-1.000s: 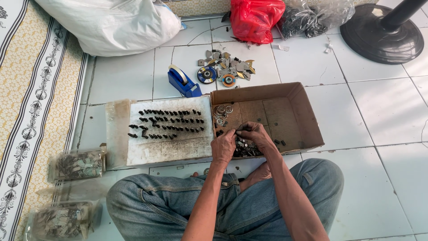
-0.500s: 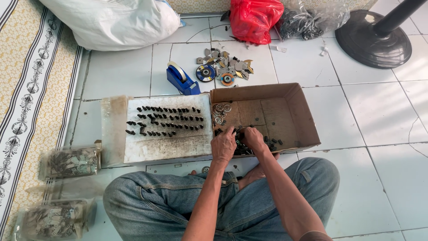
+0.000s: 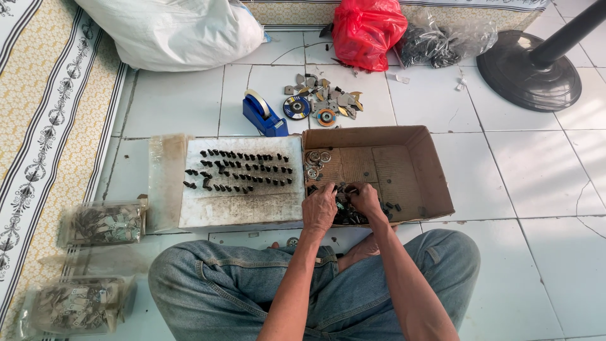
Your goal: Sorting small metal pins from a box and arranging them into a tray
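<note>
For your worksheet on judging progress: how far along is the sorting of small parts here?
Done: several rows of small dark parts lie on the white board. In hand: the left hand and right hand work in the dark pile in the cardboard box. Left: that pile, and bare board below the rows.

Small dark parts (image 3: 346, 211) under hands (image 3: 344, 205)
</note>
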